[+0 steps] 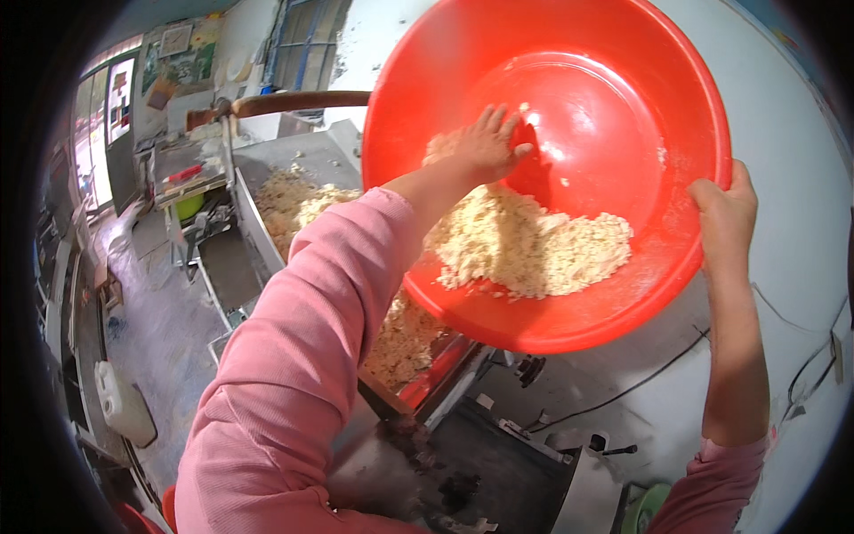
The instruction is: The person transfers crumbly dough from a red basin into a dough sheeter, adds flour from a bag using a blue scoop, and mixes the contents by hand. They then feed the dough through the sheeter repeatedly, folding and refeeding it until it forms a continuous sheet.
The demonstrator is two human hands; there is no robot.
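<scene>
A large red plastic basin (pixel 600 153) is tilted over a metal hopper, its open side facing me. In its lower part lies a heap of pale yellow crumbly dough (pixel 527 247). My right hand (pixel 727 213) grips the basin's rim at the right. My left hand (pixel 480 147) reaches inside, fingers spread, above the crumbs at the left; some crumbs show beside and behind it. Whether its palm presses on them is hidden. More crumbly dough (pixel 400 340) fills the hopper below, partly covered by my left sleeve and the basin.
The hopper's metal side wall (pixel 257 217) rises left of the basin. A wooden roller (pixel 300 102) spans behind it. A dark machine bed (pixel 460 467) lies below, with a cable (pixel 627 387) to the right. A white plastic jerrycan (pixel 125 404) stands on the floor at left.
</scene>
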